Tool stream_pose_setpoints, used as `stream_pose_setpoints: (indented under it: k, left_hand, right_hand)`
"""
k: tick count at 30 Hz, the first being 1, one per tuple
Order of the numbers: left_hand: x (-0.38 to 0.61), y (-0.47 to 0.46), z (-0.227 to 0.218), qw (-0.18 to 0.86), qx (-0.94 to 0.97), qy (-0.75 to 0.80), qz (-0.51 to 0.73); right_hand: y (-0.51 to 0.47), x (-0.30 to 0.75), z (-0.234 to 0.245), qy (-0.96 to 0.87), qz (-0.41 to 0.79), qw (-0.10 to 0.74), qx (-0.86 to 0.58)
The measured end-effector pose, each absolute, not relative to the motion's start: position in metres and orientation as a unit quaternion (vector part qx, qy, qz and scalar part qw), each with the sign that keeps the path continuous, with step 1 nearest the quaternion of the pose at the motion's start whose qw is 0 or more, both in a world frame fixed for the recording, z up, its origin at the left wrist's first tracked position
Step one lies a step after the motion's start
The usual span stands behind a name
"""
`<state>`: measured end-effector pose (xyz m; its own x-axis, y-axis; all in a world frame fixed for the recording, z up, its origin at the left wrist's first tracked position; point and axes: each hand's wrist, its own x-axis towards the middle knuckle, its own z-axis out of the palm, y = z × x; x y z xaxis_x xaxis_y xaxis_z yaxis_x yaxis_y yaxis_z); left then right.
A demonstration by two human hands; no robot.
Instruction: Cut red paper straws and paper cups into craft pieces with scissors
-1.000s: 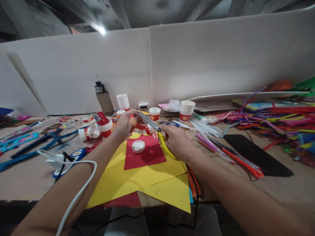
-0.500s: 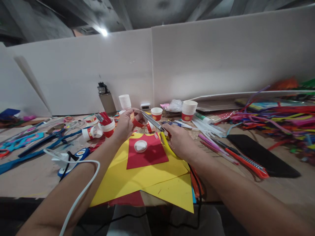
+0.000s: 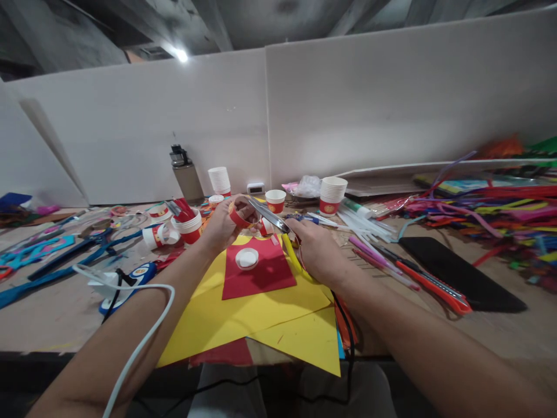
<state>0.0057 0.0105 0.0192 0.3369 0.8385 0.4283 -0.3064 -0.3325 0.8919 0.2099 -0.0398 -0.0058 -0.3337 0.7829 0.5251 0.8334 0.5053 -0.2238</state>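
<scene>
My left hand (image 3: pixel 220 226) is closed on a ring-shaped piece of a red paper cup (image 3: pixel 239 217), held up above the sheets. My right hand (image 3: pixel 317 247) grips a pair of scissors (image 3: pixel 270 216), its blades pointing up and left to the edge of the cup piece. Whether the blades are apart I cannot tell. Below both hands a red paper sheet (image 3: pixel 261 278) lies on yellow sheets (image 3: pixel 209 319). On the red sheet rests a round white cup bottom (image 3: pixel 246 258). A yellow strip (image 3: pixel 292 255) lies under my right hand.
Stacked paper cups (image 3: pixel 333 194) stand at the back, with a bottle (image 3: pixel 187 177) to their left. A cup with red pens (image 3: pixel 188 223) is beside my left wrist. At right lie a utility knife (image 3: pixel 435 287), a black phone-like slab (image 3: pixel 461 273) and pipe cleaners (image 3: pixel 491 209). A white cable (image 3: pixel 143 348) crosses my left forearm.
My left hand has turned slightly, and the cup piece in it shows more of its ring shape. The scissors remain at its edge. The whole view has shifted a little.
</scene>
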Motion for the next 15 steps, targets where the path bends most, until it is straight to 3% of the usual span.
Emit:
stream_pose_setpoints:
  k: [15]
  left_hand:
    - [0.0016, 0.0171, 0.0166, 0.498, 0.566, 0.241, 0.612]
  right_hand:
    - [-0.0387, 0.2098, -0.0067, -0.82, -0.039, 0.285, -0.494]
